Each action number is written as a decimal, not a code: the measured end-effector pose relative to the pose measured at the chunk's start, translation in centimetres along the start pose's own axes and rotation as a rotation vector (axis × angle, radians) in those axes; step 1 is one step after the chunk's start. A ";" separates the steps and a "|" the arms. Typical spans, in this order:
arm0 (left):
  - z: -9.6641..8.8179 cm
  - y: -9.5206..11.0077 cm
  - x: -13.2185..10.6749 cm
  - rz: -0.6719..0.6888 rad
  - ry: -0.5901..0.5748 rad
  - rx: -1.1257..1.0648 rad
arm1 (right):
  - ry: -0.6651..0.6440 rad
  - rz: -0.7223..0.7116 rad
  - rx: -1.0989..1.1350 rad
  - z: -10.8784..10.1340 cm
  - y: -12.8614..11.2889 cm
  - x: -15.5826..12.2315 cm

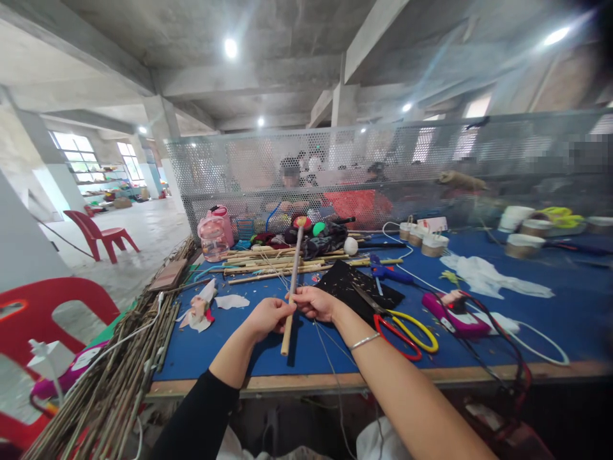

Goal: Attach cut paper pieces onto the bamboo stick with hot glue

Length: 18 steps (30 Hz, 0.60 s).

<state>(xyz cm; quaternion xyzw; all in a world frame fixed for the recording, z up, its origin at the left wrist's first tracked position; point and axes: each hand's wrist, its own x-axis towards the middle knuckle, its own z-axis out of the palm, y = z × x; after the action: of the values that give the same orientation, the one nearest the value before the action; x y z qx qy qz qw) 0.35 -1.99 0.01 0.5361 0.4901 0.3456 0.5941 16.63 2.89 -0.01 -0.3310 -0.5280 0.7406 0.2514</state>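
A slender stick (pixel 286 338), bare tan at its near end and greyish farther up, points away from me over the blue table (pixel 211 358). My left hand (pixel 269 317) is closed on it from the left, thumb and fingers pinching low on the shaft. From the other side my right hand (pixel 313 303) pinches it slightly higher. Thin grey wires or strings (pixel 330 361) trail below my right hand toward my lap. Scissors (pixel 405 332) with one red and one yellow handle lie to the right, their blades over a black sheet (pixel 341 281).
Bamboo sticks (pixel 258 263) lie beyond my hands. A blue glue gun (pixel 390 271), a purple power strip (pixel 454 316) and cords occupy the right. Long thin stalks (pixel 119 370) line the left edge. Small tubs (pixel 435 245) stand before a perforated metal screen (pixel 239 166).
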 end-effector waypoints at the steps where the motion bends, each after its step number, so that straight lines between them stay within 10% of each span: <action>1: 0.2 0.1 -0.1 -0.013 -0.006 0.000 | 0.006 0.010 -0.009 0.0 0.0 0.0; 11: 1.3 -0.7 -0.7 0.107 0.375 0.152 | 0.189 0.007 -0.147 2.0 0.6 1.2; 18: 0.8 -0.6 -0.7 0.122 0.137 0.132 | 0.110 -0.078 -0.094 1.4 0.3 -0.3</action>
<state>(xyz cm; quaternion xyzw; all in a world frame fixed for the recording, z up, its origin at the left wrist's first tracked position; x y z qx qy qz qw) 0.86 -3.03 -0.47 0.5781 0.5176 0.3839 0.5005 15.75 1.72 0.03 -0.3616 -0.5600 0.6854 0.2930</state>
